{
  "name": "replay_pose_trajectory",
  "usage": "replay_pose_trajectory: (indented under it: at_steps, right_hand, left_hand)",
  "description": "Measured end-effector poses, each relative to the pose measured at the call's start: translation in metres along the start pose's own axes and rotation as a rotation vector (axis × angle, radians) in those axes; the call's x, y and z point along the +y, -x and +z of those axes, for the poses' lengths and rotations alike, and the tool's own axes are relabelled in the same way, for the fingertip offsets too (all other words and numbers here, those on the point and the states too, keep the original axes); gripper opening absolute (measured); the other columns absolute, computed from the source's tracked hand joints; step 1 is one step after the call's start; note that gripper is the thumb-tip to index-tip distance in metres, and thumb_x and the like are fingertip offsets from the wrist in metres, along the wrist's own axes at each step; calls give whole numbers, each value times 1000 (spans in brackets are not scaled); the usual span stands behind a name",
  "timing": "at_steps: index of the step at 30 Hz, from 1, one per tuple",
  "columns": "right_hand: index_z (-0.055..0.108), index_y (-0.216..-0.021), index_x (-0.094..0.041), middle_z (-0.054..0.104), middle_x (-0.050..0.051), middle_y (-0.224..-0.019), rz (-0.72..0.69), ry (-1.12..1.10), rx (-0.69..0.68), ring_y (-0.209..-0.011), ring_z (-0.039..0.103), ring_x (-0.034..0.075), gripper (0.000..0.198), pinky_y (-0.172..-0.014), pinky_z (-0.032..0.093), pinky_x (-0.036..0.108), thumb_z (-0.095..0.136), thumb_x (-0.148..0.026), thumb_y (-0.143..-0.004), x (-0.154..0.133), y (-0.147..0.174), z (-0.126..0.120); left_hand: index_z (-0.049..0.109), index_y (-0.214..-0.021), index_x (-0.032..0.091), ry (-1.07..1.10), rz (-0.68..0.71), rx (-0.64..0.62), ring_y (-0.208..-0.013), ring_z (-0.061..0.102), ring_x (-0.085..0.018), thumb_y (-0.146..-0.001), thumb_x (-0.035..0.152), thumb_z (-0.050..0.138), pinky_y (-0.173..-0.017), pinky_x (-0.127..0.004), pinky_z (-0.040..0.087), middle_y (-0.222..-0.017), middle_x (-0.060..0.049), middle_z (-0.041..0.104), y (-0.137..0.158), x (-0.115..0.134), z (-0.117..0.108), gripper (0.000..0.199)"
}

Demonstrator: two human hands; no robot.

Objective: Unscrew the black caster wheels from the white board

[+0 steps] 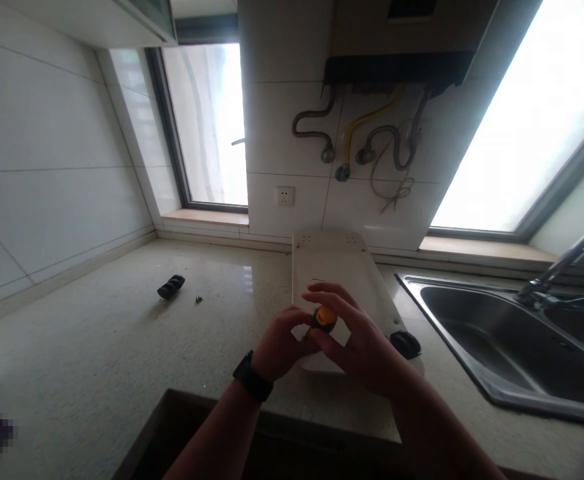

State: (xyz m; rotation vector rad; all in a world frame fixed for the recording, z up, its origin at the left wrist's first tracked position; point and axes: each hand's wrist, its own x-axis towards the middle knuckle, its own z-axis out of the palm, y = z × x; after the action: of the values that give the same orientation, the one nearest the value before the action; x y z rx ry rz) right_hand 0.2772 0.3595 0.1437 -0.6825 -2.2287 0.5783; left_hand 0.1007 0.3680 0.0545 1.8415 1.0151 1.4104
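My right hand (355, 333) is closed around the orange and black handle of a screwdriver (326, 317), seen end-on, with its shaft hidden below. From the other side, my left hand (285, 337) pinches in close against the same handle with thumb and forefinger. Both hands are above a long off-white panel (332, 257) lying on the counter, with small holes at its far end. At the panel's right near corner sits a black wheel-like part (405, 344). What the screwdriver's tip touches is out of sight.
Another black ridged part (171, 287) lies on the counter (97, 347) to the left, beside a few tiny dark pieces (199, 299), perhaps screws. A steel sink (477, 327) with a faucet (547, 280) is at the right. Pipes and a socket (285, 196) are on the wall behind.
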Motion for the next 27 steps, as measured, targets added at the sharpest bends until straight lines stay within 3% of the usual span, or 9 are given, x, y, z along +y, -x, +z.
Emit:
replay_pose_trajectory:
  at_steps: [3,6,12,16,22,27]
  right_hand:
    - [59,-131,-30,53,8,-120,34,85,36,-104,61,19,41,-90,56,39,64,-26,-90,-1,-2,2]
    - [58,-129,-30,55,6,-112,31,52,59,-96,60,17,41,-86,55,36,64,-22,-89,-1,-3,4]
    - [53,-130,-26,64,6,-114,50,-100,93,-105,65,20,50,-93,57,39,65,-14,-83,6,-1,4]
    - [51,-131,-28,63,7,-126,29,-177,70,-120,62,21,52,-104,53,43,56,-7,-84,8,1,3]
    - [51,-134,-29,52,9,-142,9,-83,32,-135,51,24,55,-111,47,46,52,-6,-84,3,-1,2]
    - [57,-133,-32,54,7,-119,69,46,76,-101,61,19,43,-90,56,39,66,-28,-91,3,-4,4]
  left_hand:
    - [70,-93,19,-48,-36,71,-86,63,-20,-74,23,83,-81,-35,51,-92,-4,69,0,-3,7,23]
    - [67,-100,19,-26,-36,67,-87,63,-20,-77,25,80,-82,-35,52,-94,-4,69,0,-4,8,27]
    - [66,-117,21,89,31,-75,-108,63,-23,-88,31,72,-98,-39,48,-118,-9,70,5,-1,-7,31]
    - [69,-116,20,124,-34,-126,-101,67,-21,-95,35,64,-94,-37,50,-111,-8,73,9,-3,-13,26]
    - [67,-94,20,-12,-65,14,-89,63,-19,-83,31,77,-83,-34,47,-94,-3,72,6,-5,-6,18]
    - [59,-88,19,-37,-67,105,-79,60,-17,-75,29,83,-76,-32,46,-86,-1,68,3,-3,5,29]
